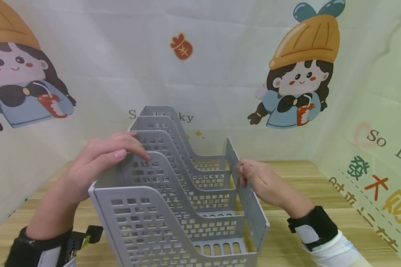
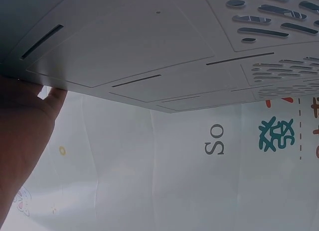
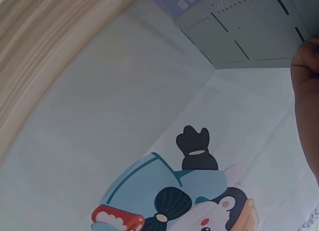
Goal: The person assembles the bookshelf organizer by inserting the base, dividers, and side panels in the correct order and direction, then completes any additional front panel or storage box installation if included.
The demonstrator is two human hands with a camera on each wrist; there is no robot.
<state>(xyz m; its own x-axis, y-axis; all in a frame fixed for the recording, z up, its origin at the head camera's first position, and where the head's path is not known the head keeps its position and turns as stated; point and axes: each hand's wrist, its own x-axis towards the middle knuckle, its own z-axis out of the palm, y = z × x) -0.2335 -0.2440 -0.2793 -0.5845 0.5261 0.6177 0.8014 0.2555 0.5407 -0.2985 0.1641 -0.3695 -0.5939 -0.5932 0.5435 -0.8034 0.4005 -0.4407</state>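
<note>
1. The grey file rack (image 1: 177, 207) is standing on the wooden table (image 1: 320, 185) at 6 o'clock in the head view, its perforated dividers stepping away toward 12 o'clock.
2. The left hand (image 1: 100, 159) is resting at 9 o'clock of the rack, its fingers lying close together over the top edge of a tall divider, fingertips pressing on it.
3. The right hand (image 1: 264, 181) is sitting at 3 o'clock, its fingers curling and pinching the rack's low right side wall.
4. Behind, at 12 o'clock, the cartoon backdrop (image 1: 300, 74) is hanging, showing a girl in an orange hat.
</note>
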